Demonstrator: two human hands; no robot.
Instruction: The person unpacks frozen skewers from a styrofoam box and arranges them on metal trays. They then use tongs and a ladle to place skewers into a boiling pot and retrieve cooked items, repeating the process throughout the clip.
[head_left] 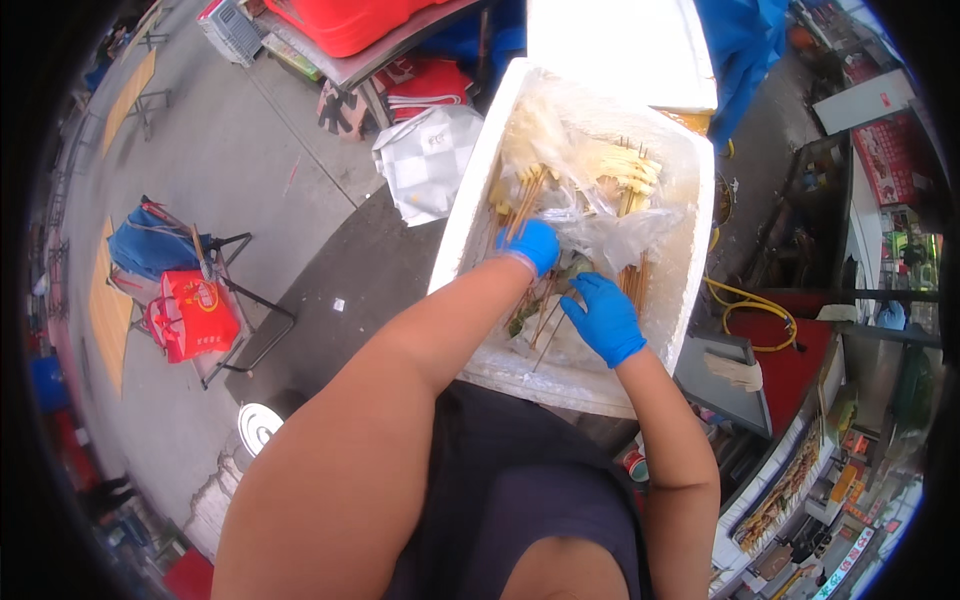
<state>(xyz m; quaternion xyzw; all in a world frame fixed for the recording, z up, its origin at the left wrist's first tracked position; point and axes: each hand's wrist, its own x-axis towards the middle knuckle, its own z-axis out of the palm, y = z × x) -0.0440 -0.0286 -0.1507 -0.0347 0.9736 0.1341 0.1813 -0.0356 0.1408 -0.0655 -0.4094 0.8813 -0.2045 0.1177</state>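
Both my hands wear blue gloves and reach into a white foam box [460,240]. My left hand [535,247] is closed around a bundle of thin wooden skewers [525,200], whose sticks show beyond its fingers. My right hand [606,320] is over the near middle of the box, its fingers stretched and apart, beside more sticks [634,285]. Whether its fingertips touch the contents cannot be seen. Pale yellow skewered food [628,167] lies at the far right inside. Crumpled clear plastic bags [640,235] cover part of the contents. Greenish pieces [520,318] lie below my left hand.
The foam box rests on a dark table [350,265]. A white foam lid or box [620,50] adjoins its far side, next to a blue tarp [755,60]. A grey-white checked bag [428,160] lies at far left. A folding stool [250,290] bears a red bag [195,315]. A yellow hose [765,325] coils at right.
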